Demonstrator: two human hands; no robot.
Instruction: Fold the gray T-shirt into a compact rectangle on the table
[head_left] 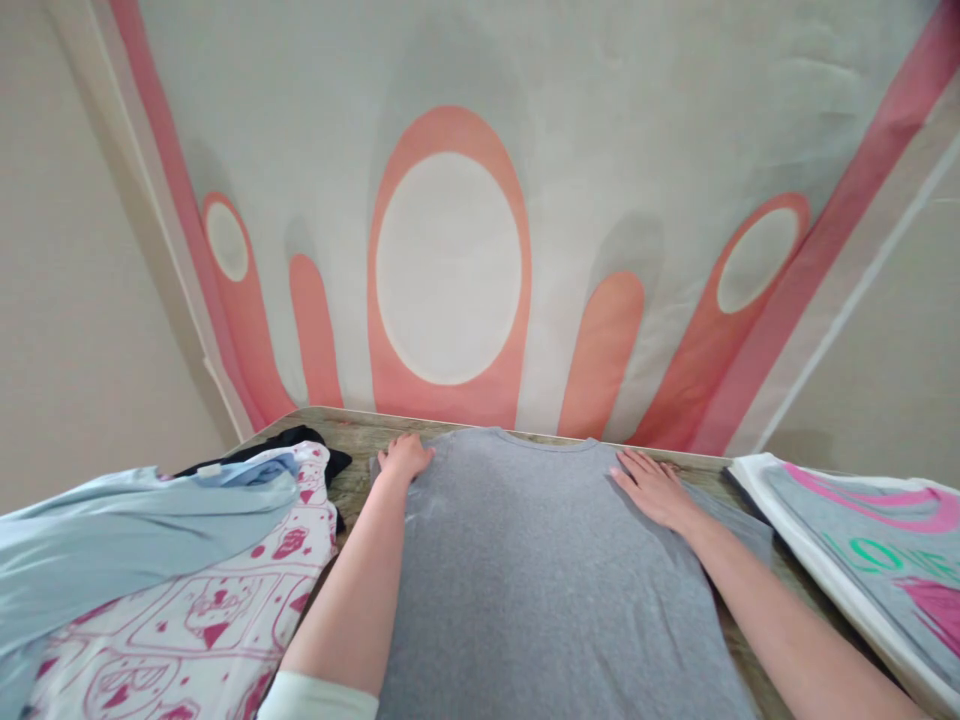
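Observation:
A grey T-shirt [540, 570] lies spread on the wooden table [349, 432], its neckline toward the far edge. My left hand [406, 456] rests on the shirt's left shoulder, fingers bent a little and apart, gripping nothing. Flat on the right shoulder lies my right hand [651, 485], its fingers spread. The right sleeve of the shirt extends out beyond my right hand, partly covered by my forearm.
Light blue garments [142, 540], a white garment with red print [217, 610] and a black one [339, 464] are heaped at left. Folded shirts [885, 540] lie at right. A wall with a pink and white pattern [450, 260] stands behind the table.

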